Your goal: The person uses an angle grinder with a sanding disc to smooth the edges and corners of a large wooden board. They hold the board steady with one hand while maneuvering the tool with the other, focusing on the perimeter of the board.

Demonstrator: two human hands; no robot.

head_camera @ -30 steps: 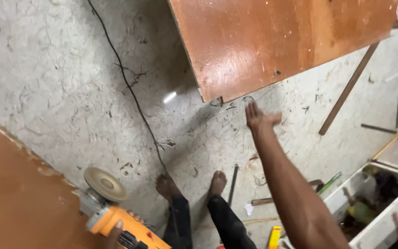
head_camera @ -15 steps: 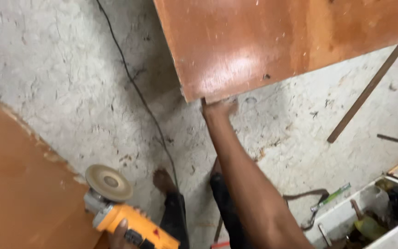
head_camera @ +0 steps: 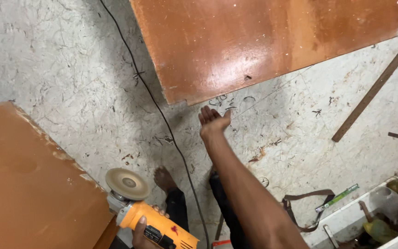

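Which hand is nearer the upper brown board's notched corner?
Right. The right hand hangs open just below the brown board corner, not touching. The left hand is far below, gripping the orange grinder.

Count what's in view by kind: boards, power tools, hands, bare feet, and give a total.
Glossy reddish-brown wooden boards: 2
Orange angle grinder with round disc: 1
Hands: 2, left hand, right hand
Bare feet: 1 clearly visible
Total: 6

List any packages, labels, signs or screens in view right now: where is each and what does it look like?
Label on the orange angle grinder, held in the left hand at bottom left: a small red mark on the body, a dark plate beside it.
White open box, bottom right: holds tools and a plastic jug.
No signs or screens.
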